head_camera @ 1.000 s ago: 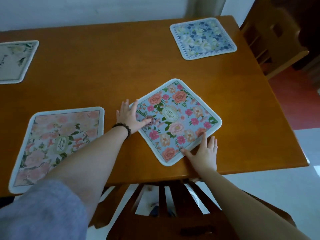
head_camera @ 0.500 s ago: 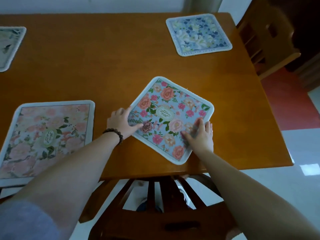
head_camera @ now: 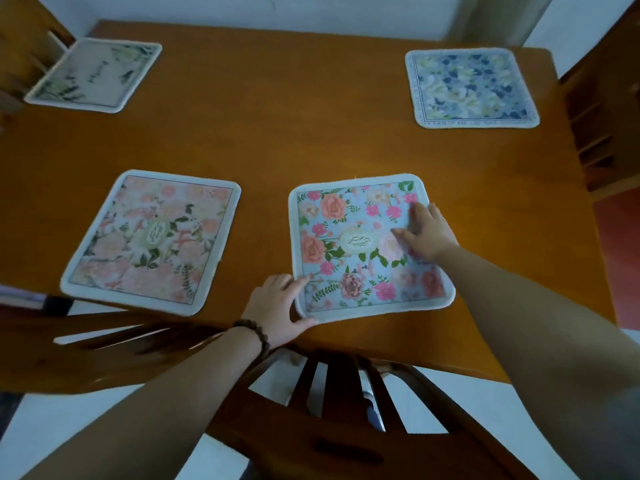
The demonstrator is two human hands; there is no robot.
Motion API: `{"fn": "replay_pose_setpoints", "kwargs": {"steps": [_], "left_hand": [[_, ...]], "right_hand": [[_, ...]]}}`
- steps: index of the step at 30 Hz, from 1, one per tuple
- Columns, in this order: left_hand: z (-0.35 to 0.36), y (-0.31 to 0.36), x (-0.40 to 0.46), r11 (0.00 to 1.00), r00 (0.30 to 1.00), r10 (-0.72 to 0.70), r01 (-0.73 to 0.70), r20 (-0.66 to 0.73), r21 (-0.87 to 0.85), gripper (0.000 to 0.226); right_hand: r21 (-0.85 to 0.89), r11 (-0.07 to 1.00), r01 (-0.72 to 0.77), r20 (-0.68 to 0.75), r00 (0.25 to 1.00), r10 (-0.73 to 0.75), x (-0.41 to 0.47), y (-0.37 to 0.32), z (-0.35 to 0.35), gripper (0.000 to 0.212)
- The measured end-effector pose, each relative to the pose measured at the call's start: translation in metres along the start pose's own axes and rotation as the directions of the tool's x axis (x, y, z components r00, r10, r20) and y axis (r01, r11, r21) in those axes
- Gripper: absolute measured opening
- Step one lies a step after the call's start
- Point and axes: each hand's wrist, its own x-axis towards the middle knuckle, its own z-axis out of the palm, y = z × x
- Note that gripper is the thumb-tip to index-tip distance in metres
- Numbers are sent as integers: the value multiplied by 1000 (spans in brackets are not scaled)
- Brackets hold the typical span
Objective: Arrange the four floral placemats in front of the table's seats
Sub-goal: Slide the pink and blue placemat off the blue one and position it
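The blue floral placemat (head_camera: 367,247) has turned from diamond to square at the tabletop's (head_camera: 311,140) six o'clock; left hand (head_camera: 277,308) pinches its corner, right hand (head_camera: 424,233) presses flat, squaring it before the chair (head_camera: 346,410)

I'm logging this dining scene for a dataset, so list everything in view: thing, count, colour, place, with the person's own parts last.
Blue placemat with pink flowers: 1, light blue, near edge, in front of the near chair.
Pink placemat: 1, pale pink, near edge, left.
White placemat: 1, white with green leaves, far left.
Navy placemat: 1, blue and cream, far right.
Table: 1, orange-brown wood.
Chairs: near chair, dark brown; another at right; parts of others at left.
Bead bracelet: 1, dark, left wrist.
Left hand: holds the blue placemat's near-left corner.
Right hand: fingers flat on its right side.
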Motion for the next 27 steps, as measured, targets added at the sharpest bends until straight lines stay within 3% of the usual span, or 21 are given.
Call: {"fn": "replay_pose_setpoints", "kwargs": {"steps": [7, 9, 14, 18, 22, 27], "left_hand": [[17, 27, -19, 989, 987, 137, -142, 89, 51, 82], [14, 26, -17, 988, 984, 150, -153, 98, 28, 80], [-8, 11, 10, 991, 992, 128, -128, -2, 24, 73], [-30, -4, 48, 996, 990, 90, -89, -111, 13, 81], [-44, -16, 90, 997, 995, 40, -34, -87, 67, 96], [-54, -19, 135, 991, 1000, -15, 12, 22, 132, 109]], "right_hand": [[-185, 972, 147, 88, 987, -133, 19, -21, 12, 83], [-164, 975, 150, 67, 988, -141, 14, -17, 12, 82], [-91, 996, -2, -87, 996, -6, -22, -7, 15, 84], [-101, 988, -117, -196, 976, 95, -70, -11, 34, 88], [-48, 964, -262, -260, 935, 241, -118, -22, 64, 98], [155, 862, -483, -254, 823, 508, -157, -39, 103, 114]]}}
